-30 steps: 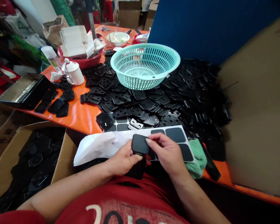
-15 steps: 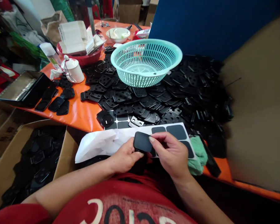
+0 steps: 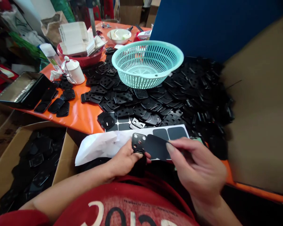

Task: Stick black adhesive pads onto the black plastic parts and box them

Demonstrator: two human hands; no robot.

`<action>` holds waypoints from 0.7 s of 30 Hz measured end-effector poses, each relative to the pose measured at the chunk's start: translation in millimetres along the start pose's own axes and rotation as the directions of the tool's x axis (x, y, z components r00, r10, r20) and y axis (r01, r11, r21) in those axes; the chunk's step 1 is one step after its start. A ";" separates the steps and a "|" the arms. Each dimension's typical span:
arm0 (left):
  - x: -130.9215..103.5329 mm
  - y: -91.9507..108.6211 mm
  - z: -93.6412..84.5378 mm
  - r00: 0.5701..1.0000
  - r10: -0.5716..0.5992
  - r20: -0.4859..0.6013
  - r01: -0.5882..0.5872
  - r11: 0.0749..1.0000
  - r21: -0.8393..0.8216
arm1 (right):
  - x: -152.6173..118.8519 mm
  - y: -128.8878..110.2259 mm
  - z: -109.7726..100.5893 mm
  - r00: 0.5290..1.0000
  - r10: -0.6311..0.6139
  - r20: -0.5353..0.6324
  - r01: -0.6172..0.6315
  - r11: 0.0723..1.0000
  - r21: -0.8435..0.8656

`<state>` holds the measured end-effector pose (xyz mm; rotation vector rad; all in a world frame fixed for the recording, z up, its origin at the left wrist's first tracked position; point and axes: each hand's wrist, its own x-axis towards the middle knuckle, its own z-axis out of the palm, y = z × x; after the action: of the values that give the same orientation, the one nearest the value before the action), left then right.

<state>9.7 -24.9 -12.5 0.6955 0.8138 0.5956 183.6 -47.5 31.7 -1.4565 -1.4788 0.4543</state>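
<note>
My left hand (image 3: 124,160) grips a black plate with round holes (image 3: 138,142), held upright above my lap. Between the thumb and forefinger of my right hand (image 3: 198,163) is a dark rounded sticker (image 3: 157,146), its left edge close beside the plate. Whether the two touch is unclear. Behind both hands lies a white sheet (image 3: 99,146) bearing more dark rounded stickers (image 3: 176,133); its left part is crumpled.
A turquoise basket (image 3: 148,62) stands on a wide heap of black plates (image 3: 122,97). To the left are a white lidded cup (image 3: 74,72), a black box (image 3: 23,89) and a carton (image 3: 66,160) of black parts. Cardboard (image 3: 261,110) rises at the right.
My right hand has moved right and nearer the camera with the dark sticker, uncovering the holes of the plate. My left hand still holds the plate in nearly the same place.
</note>
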 end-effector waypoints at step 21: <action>-4.0 1.2 -0.6 0.997 0.002 0.075 -0.004 1.000 0.021 | 1.3 34.1 31.9 0.844 0.474 0.250 -0.534 0.786 0.311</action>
<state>6.7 -26.7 -10.2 0.7343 0.7508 0.5610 176.5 -27.7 -9.9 -1.5182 -1.0183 1.1452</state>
